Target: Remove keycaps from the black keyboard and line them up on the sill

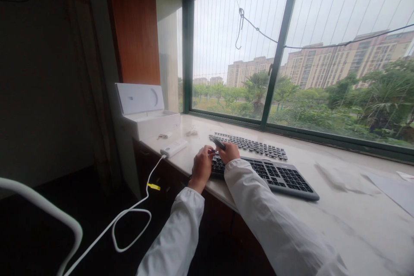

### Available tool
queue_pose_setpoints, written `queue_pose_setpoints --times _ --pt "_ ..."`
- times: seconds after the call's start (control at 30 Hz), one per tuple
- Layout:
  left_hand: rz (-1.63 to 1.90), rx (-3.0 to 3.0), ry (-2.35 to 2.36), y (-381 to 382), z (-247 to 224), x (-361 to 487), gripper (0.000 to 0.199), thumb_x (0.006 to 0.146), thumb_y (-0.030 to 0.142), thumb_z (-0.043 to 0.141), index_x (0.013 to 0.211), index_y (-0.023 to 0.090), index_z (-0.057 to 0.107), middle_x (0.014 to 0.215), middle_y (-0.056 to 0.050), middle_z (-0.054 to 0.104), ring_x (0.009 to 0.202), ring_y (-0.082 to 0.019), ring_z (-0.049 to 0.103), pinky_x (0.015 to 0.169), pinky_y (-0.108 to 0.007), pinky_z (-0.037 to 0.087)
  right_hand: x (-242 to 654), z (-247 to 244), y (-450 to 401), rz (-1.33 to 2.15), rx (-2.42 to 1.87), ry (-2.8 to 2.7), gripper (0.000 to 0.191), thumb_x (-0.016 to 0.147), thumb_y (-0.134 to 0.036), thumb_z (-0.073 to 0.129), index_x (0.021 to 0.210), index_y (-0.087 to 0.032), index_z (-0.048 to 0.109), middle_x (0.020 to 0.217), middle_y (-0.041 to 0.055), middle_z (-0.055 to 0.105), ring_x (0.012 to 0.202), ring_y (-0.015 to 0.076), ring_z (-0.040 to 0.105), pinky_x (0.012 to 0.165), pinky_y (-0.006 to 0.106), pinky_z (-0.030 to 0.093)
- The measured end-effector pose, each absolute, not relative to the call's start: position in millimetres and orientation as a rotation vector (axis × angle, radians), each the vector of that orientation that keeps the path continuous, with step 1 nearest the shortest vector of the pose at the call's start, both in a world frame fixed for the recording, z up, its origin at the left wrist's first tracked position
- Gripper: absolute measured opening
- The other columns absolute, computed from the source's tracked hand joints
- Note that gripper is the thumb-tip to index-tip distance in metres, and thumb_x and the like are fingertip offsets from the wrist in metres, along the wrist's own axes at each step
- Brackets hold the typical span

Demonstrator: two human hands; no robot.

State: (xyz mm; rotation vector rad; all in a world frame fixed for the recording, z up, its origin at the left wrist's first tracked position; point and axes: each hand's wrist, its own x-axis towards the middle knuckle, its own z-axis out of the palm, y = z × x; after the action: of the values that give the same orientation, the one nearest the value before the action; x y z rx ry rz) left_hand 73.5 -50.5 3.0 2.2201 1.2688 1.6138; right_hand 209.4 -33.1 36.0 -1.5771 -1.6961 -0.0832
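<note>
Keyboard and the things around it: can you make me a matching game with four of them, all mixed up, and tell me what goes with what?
Things:
1. white box
2. dark keyboard
3. loose keys
4. cable tag

Clues:
A. laid out between the keyboard and the window
B. bright yellow
C. lid open
D. left hand and right hand at one end of it

Right pairs: 1-C, 2-D, 3-A, 4-B
</note>
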Motion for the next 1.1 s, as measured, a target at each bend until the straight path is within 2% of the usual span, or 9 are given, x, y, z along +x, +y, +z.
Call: queue_pose_setpoints --times 0.27,0.53,0.83,1.1 --pt "1.617 2.206 1.277 -49.9 3.0 73.2 0.008 0.087 0.022 0.057 0.095 0.021 0.057 0.086 -0.002 0.064 0.079 -0.015 0.061 0.070 -0.026 0.045 209.4 35.6 -33.0 -0.102 -1.587 -1.706 0.022 0.081 -0.032 0.055 0.071 -0.026 0.074 0.063 0.0022 0.068 0.068 0.0193 0.064 0.062 0.025 0.038" --pt "1.547 2.209 1.345 -53.5 5.8 73.2 0.009 0.085 0.020 0.061 0.094 0.020 0.061 0.089 -0.003 0.064 0.078 -0.015 0.060 0.073 -0.028 0.044 209.6 36.6 -35.4 -0.148 -1.680 -1.762 0.017 0.079 -0.029 0.058 0.072 -0.024 0.072 0.067 0.0032 0.069 0.071 0.0194 0.065 0.062 0.024 0.037" --pt "1.516 2.217 1.387 -54.0 5.6 73.7 0.011 0.085 0.017 0.059 0.095 0.020 0.061 0.092 -0.004 0.064 0.087 -0.017 0.059 0.078 -0.030 0.045 206.8 44.3 -48.3 -0.313 -1.811 -1.853 0.015 0.079 -0.031 0.058 0.080 -0.026 0.072 0.077 0.0048 0.071 0.078 0.0229 0.066 0.062 0.027 0.038" --pt "1.568 2.209 1.313 -54.4 3.6 73.4 0.011 0.090 0.023 0.053 0.097 0.019 0.060 0.094 -0.005 0.064 0.083 -0.016 0.059 0.077 -0.030 0.046 245.1 77.3 -98.8 -0.609 -1.918 -2.025 0.018 0.080 -0.029 0.056 0.086 -0.025 0.072 0.074 0.0057 0.070 0.069 0.0235 0.066 0.060 0.029 0.040"
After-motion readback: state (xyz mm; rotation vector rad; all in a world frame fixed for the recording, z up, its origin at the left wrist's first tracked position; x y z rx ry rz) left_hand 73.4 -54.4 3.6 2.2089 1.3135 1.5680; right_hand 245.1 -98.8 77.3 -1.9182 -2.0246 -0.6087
